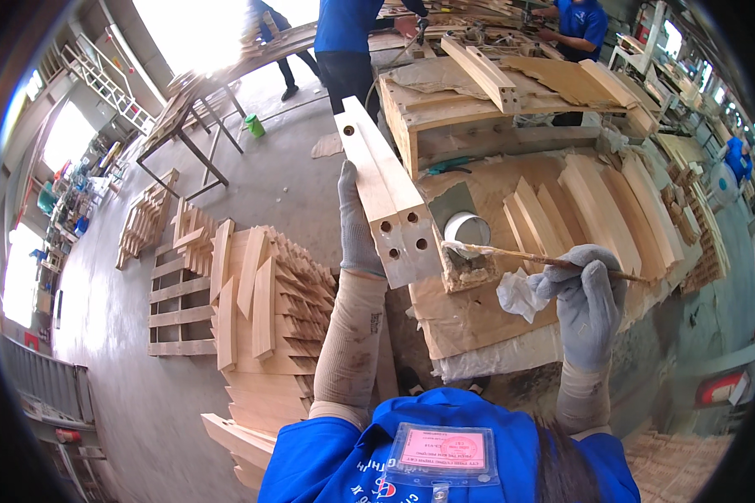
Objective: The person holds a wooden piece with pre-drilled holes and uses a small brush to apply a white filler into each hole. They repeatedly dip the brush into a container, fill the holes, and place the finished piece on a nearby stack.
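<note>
My left hand (357,230), in a grey glove, is closed on a pale wooden post (382,180), raised and tilted over the near edge of the bench. Several round holes show in the post's near end, and one more is near its far end. In my gloved right hand (591,306) is a thin wooden stick (520,254), pinched between the fingers. Its whitish tip points left, close to the post's holed end; I cannot tell if they touch. A round white cup (467,228) stands behind the stick's tip. Crumpled white material (524,295) lies beside my right hand.
Several wooden pieces (600,210) lie on the paper-covered bench (470,323). Stacked wood (268,310) stands at my left, next to a pallet (180,293). Ahead, a person (340,33) in blue stands beside another worktable (428,96); a green bucket (254,126) is on the floor.
</note>
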A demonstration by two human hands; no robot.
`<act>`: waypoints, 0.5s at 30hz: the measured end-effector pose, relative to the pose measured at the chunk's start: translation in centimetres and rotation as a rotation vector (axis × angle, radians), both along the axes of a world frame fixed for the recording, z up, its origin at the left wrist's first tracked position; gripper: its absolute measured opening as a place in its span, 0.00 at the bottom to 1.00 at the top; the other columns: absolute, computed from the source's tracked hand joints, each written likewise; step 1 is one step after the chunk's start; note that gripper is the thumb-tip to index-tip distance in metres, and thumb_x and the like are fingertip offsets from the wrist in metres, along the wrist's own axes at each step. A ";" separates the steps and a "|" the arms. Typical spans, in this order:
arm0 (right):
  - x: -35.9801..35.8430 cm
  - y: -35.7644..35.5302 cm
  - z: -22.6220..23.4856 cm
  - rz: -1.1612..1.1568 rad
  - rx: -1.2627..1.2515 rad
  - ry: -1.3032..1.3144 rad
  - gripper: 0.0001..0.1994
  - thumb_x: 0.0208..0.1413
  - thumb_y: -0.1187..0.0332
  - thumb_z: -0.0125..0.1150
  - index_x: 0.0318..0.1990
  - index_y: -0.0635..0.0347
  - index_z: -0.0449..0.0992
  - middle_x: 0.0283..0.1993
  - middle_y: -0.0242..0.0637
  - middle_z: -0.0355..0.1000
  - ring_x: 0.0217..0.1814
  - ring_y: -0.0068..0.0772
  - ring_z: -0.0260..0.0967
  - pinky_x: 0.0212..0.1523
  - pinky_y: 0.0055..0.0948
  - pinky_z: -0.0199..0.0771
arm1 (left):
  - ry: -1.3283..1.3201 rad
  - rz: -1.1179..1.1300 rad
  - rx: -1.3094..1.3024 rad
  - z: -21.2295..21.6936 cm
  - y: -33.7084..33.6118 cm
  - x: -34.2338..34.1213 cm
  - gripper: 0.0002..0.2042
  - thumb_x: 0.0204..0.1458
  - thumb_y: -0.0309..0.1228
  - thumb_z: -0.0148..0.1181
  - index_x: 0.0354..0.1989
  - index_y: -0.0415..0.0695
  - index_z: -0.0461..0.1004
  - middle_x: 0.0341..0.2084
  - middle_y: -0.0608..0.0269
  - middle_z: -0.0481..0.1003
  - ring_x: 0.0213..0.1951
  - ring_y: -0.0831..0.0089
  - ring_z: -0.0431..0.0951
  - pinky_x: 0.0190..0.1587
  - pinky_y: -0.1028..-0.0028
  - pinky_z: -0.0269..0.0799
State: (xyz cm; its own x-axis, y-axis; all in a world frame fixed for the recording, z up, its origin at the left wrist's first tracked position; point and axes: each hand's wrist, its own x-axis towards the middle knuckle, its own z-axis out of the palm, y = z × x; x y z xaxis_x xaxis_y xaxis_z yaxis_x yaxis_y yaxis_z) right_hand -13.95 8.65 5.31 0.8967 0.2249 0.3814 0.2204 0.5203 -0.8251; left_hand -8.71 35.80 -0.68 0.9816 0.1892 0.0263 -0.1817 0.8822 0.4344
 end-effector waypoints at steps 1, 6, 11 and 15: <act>0.1 0.1 -0.1 -0.007 0.014 0.019 0.11 0.63 0.68 0.47 0.43 0.69 0.70 0.32 0.49 0.75 0.31 0.36 0.76 0.33 0.33 0.80 | -0.003 -0.024 -0.042 0.1 -0.1 0.2 0.31 0.51 0.58 0.52 0.45 0.38 0.67 0.30 0.50 0.74 0.29 0.62 0.79 0.34 0.67 0.81; 0.7 0.8 -1.2 -0.079 -0.067 0.133 0.11 0.63 0.66 0.47 0.40 0.68 0.71 0.26 0.45 0.75 0.25 0.32 0.75 0.26 0.28 0.78 | -0.053 -0.173 -0.096 1.0 -0.5 -0.3 0.30 0.52 0.57 0.50 0.47 0.40 0.67 0.31 0.52 0.75 0.30 0.62 0.79 0.35 0.66 0.80; 0.9 1.8 -1.8 -0.060 -0.040 0.226 0.12 0.63 0.65 0.47 0.38 0.66 0.72 0.24 0.43 0.75 0.22 0.29 0.74 0.25 0.25 0.77 | -0.057 -0.176 -0.047 1.4 0.0 -0.6 0.30 0.52 0.58 0.49 0.47 0.40 0.67 0.30 0.53 0.75 0.30 0.62 0.79 0.33 0.66 0.80; 0.8 1.8 -2.2 -0.074 0.024 0.141 0.12 0.64 0.65 0.46 0.42 0.65 0.71 0.27 0.43 0.75 0.25 0.29 0.74 0.28 0.27 0.78 | -0.058 -0.127 0.033 1.8 0.0 -0.9 0.33 0.51 0.61 0.48 0.47 0.38 0.68 0.30 0.51 0.75 0.28 0.63 0.79 0.31 0.68 0.80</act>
State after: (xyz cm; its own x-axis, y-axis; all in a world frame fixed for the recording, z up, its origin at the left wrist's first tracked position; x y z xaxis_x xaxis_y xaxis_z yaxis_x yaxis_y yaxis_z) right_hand -13.17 10.41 3.07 0.9556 0.1484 0.2546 0.1415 0.5266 -0.8383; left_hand -9.60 35.85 1.12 0.9942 0.0619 0.0883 -0.0955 0.8853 0.4551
